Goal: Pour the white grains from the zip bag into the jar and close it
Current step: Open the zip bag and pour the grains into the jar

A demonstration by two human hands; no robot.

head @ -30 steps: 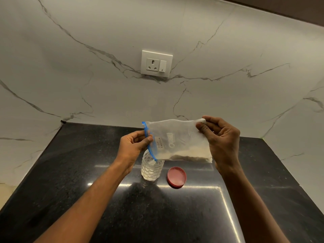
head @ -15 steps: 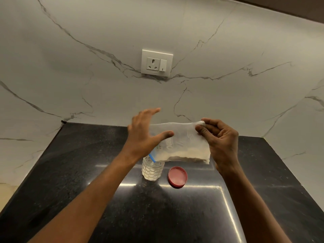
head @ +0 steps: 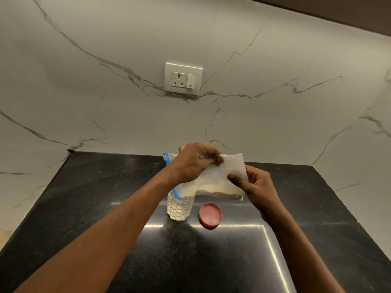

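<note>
A clear zip bag [head: 220, 182] with a blue zip strip hangs sideways above the counter, white grains lying along its lower edge. Its blue-edged mouth dips into the open top of a small clear dimpled jar [head: 179, 208], which holds some white grains. My left hand [head: 195, 160] pinches the bag's upper edge near the middle. My right hand [head: 255, 187] grips the bag's lower right end. A red lid [head: 210, 215] lies flat on the counter just right of the jar.
The black stone counter [head: 105, 208] ends at a marble wall behind, with a marble side wall on the right. A white socket with a switch [head: 183, 79] is set in the back wall.
My left hand left the zip end, crossed over the bag and now pinches its top edge. My right hand slid from the top right corner down to the lower right end.
</note>
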